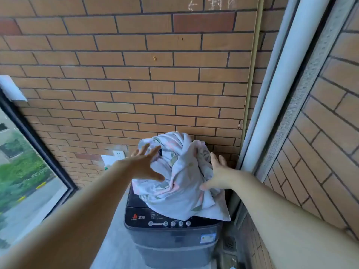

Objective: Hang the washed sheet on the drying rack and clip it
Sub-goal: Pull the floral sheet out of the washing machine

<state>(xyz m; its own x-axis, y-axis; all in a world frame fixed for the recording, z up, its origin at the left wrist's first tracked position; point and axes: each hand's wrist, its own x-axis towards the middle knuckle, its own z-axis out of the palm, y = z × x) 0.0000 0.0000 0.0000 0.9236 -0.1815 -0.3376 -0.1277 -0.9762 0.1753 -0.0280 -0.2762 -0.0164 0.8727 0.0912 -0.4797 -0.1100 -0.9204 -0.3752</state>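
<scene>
A bunched, pale sheet [180, 183] with a faint leaf print is heaped on the lid of a dark grey top-loading washing machine [171, 243]. My left hand [146, 166] is at the heap's left side with fingers spread, touching or nearly touching the cloth. On the heap's right side, my right hand [216, 176] is also spread wide against the fabric. Neither hand has closed around the sheet. No drying rack or clips are in view.
A brick wall [136, 74] rises right behind the machine. A dark-framed window [29, 152] is at the left. White vertical pipes [275, 94] and another brick wall stand close on the right. A wall socket [118, 154] sits low behind my left hand.
</scene>
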